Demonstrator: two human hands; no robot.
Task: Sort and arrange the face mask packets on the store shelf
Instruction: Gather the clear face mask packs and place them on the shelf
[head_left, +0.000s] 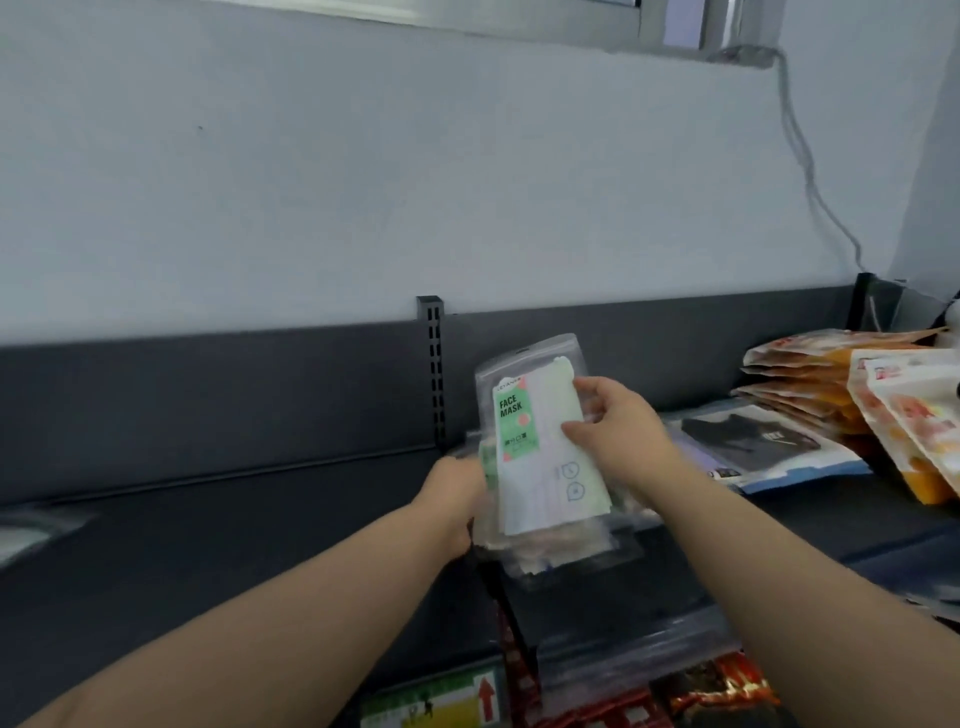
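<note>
Nearest, under the two forearms, a lower level shows one green and yellow label with a red arrow (436, 699) and some red and orange wrappers (722, 686), too blurred to count. Further on, the left hand (457, 499) holds the left edge of a bundle of face mask packets (550, 545). Its fingers go behind the bundle and are hidden, so the grip is my judgement. The right hand (618, 421) pinches the right edge of the front packet (530, 441), the one with the green "FACE MASK" label, with the fingers curled on it. The bundle stands tilted between the two hands, above the dark shelf (208, 561). I think this is so the label can be read and the packet sorted to its kind before it is laid down. One front packet is clear; behind it are several more, but I cannot tell the number. To the right of the right hand lies one flat packet with a black item (753, 441). Beyond it is a pile of orange pouches (810, 379), at least six, with a few more leaning against it. Behind the hands stands one slotted post (434, 364), and far above on the right one cable (810, 171) hangs on the wall.
</note>
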